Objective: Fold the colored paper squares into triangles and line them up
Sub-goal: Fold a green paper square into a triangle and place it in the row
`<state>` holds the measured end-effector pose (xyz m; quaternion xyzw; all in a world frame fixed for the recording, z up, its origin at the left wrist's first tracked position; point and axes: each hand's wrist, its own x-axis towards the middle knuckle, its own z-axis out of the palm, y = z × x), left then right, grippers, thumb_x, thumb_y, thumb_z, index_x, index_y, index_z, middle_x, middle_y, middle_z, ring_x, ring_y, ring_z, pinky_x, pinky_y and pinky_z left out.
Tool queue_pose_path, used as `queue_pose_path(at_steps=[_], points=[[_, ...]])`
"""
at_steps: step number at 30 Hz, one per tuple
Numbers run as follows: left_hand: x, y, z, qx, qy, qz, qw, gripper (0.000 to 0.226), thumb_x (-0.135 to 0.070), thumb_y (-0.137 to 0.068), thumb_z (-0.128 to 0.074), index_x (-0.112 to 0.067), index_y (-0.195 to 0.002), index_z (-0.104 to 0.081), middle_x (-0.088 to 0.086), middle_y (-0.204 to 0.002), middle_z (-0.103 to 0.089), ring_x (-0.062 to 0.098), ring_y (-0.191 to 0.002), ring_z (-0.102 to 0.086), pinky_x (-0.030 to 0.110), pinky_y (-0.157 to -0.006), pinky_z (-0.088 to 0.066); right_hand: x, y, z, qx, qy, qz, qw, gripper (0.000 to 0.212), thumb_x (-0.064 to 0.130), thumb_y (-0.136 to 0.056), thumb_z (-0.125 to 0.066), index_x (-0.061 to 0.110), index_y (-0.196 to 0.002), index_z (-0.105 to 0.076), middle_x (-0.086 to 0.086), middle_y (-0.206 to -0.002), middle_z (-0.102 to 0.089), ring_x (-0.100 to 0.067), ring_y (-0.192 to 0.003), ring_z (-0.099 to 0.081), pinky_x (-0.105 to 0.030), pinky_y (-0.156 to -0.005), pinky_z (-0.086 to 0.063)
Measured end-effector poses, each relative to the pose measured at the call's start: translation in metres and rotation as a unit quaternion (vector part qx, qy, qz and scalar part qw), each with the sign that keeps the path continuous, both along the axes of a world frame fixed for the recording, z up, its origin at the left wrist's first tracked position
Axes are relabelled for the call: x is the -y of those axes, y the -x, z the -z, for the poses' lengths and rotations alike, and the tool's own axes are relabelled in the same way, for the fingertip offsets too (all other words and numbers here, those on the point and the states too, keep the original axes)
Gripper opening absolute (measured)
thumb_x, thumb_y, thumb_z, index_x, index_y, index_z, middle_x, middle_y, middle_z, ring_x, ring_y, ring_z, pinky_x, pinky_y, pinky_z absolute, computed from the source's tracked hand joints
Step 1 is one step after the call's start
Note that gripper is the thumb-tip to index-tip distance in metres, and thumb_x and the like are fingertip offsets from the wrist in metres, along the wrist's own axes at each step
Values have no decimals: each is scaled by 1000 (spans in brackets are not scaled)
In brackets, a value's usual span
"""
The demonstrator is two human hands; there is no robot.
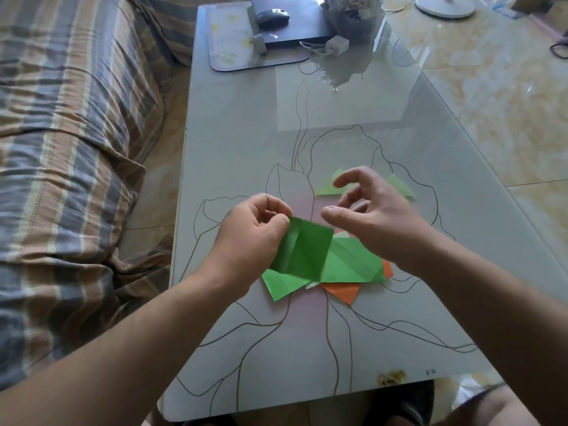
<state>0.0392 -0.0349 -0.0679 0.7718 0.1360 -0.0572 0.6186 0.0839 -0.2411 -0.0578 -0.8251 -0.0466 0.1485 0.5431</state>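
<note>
My left hand (256, 229) pinches the upper left corner of a dark green paper square (302, 252) and holds it lifted above a small pile. My right hand (368, 213) hovers just right of that square with loosely spread fingers and holds nothing. Under the lifted square lies the pile: lighter green sheets (353, 262) and orange sheets (344, 292) on the glass table (246, 142). Behind my right hand two light green folded triangles (330, 186) lie side by side, partly hidden by my fingers.
A striped sofa (70, 142) runs along the table's left side. At the table's far end sit a mat (233, 56), a dark box with a mouse (273, 15), a charger (336, 44) and a plant pot (353, 16). A fan base (445, 4) stands on the floor.
</note>
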Motion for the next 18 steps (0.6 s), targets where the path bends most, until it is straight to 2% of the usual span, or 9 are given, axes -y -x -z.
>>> queue_pose_path(at_steps=[2,4,8,10,14,18], points=[[1,4,-1,8,-33,39,999,23,-12,-94,-62,-29,-89,-75,9,-82,-71,21,-72,-64,42,-69,-58,-6,5,0,-29,-15,-43,999,43,47,-79,-82,39,-116,-61,3,-95,-67,-8,-74,-64,-27,-67,-49],[2,6,-3,19,-42,82,996,20,-15,-95,-67,-32,-98,-76,8,-88,-74,22,-82,-71,49,-80,-62,-10,7,2,-52,-19,-68,996,42,49,-77,-80,39,-114,-63,5,-91,-68,-9,-74,-65,-30,-70,-50],[2,7,-4,-3,-5,127,992,30,-18,-90,-80,-34,-113,-69,1,-95,-79,18,-92,-77,50,-89,-61,-10,10,4,-97,-38,-87,991,23,21,-91,-77,26,-111,-67,0,-83,-70,-17,-71,-65,-39,-74,-51],[2,5,-4,-11,7,122,992,32,-19,-87,-84,-31,-111,-67,1,-97,-79,20,-93,-77,51,-90,-61,-10,10,2,-117,-65,-88,987,21,13,-93,-74,20,-113,-68,-1,-81,-70,-20,-72,-63,-39,-75,-51],[0,2,-2,-10,50,83,995,28,-17,-84,-85,-23,-104,-66,5,-101,-77,35,-94,-75,56,-91,-60,-8,9,-2,-131,-121,-86,980,25,3,-95,-70,15,-116,-65,-4,-83,-67,-19,-74,-60,-32,-70,-51],[-2,-2,1,-40,169,37,984,25,-8,-88,-79,-20,-107,-69,14,-103,-74,29,-89,-72,53,-91,-57,-9,8,-1,-115,-166,-44,978,20,-4,-95,-66,13,-106,-68,-2,-78,-59,-16,-70,-56,-31,-69,-51]])
